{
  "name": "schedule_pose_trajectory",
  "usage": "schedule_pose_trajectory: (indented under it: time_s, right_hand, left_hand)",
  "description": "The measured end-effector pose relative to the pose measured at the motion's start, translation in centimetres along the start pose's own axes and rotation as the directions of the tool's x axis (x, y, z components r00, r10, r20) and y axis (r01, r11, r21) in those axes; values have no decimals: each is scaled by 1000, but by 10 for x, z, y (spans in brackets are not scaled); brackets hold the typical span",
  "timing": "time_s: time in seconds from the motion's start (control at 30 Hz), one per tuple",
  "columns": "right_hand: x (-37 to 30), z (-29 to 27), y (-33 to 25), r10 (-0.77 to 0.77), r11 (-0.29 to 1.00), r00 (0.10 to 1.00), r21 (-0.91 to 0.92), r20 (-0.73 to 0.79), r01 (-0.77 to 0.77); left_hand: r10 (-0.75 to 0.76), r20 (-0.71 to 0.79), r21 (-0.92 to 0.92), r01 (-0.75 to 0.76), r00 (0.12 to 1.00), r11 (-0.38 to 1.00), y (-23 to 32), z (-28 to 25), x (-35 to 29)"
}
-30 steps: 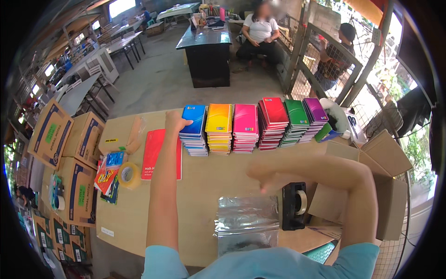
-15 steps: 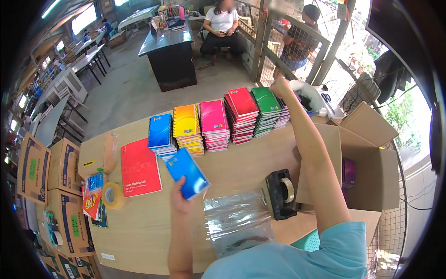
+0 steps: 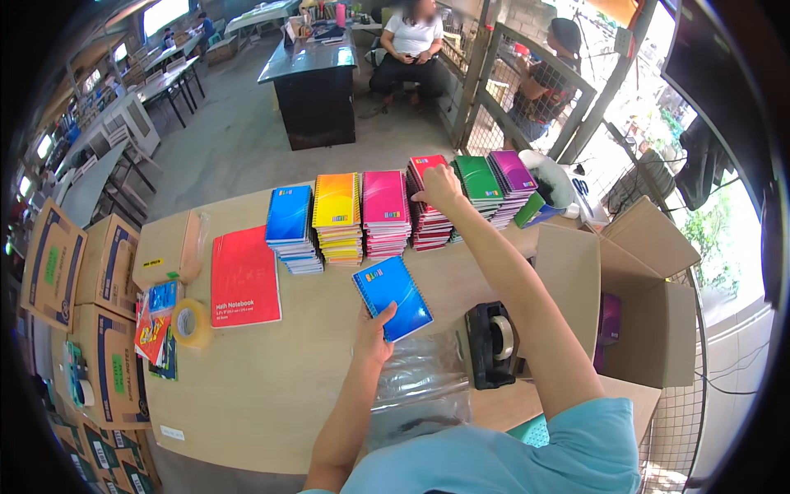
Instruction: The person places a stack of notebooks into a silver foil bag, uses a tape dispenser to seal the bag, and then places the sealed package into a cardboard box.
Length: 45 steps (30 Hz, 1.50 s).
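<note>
A blue spiral notebook (image 3: pixel 395 296) is gripped in my left hand (image 3: pixel 376 336), thumb across its cover, above the table's middle. My right hand (image 3: pixel 442 191) reaches out to the red notebook stack (image 3: pixel 429 232), its fingers curled over the top red notebook (image 3: pixel 424 165) and partly hiding it. To the left of it stand the pink (image 3: pixel 386 198), yellow (image 3: pixel 336 202) and blue stacks (image 3: pixel 289 216). On the right are the green (image 3: pixel 477 179) and purple stacks (image 3: pixel 512 170). Clear plastic sheeting (image 3: pixel 421 366) lies below the held notebook.
A black tape dispenser (image 3: pixel 485 350) sits under my right forearm. An open carton (image 3: pixel 568 284) stands at the right. On the left are a large red notebook (image 3: pixel 244 276), a tape roll (image 3: pixel 191 323) and stacked cartons (image 3: pixel 107 354). Two people are beyond the table.
My right hand has moved left from the purple stack to the red one, uncovering the purple notebooks. My left hand has brought the blue notebook to the right and turned it.
</note>
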State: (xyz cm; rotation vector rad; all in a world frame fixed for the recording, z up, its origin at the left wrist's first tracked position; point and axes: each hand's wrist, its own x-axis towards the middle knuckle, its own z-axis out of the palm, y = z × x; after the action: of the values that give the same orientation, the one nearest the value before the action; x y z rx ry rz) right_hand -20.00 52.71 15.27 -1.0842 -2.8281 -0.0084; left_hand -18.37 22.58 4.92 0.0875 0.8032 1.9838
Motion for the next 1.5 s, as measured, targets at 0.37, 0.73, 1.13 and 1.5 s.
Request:
schedule_pose_trajectory:
  time_s: [0.37, 0.73, 1.13, 1.5]
  right_hand:
    - [-47, -96, -28, -347, 931, 909, 33, -232, 364]
    - [-173, -82, -98, -565, 790, 799, 412, 206, 453]
    - [-15, 17, -81, 483, 833, 875, 292, 33, -470]
    - [-116, -47, -53, -397, 420, 905, 907, 153, 31]
  left_hand:
    - [98, 7, 75, -98, 995, 992, 21, -16, 0]
    - [134, 54, -276, -114, 990, 954, -22, -22, 15]
    - [112, -41, -90, -116, 993, 989, 26, -23, 13]
    - [110, 55, -156, -100, 992, 983, 23, -38, 19]
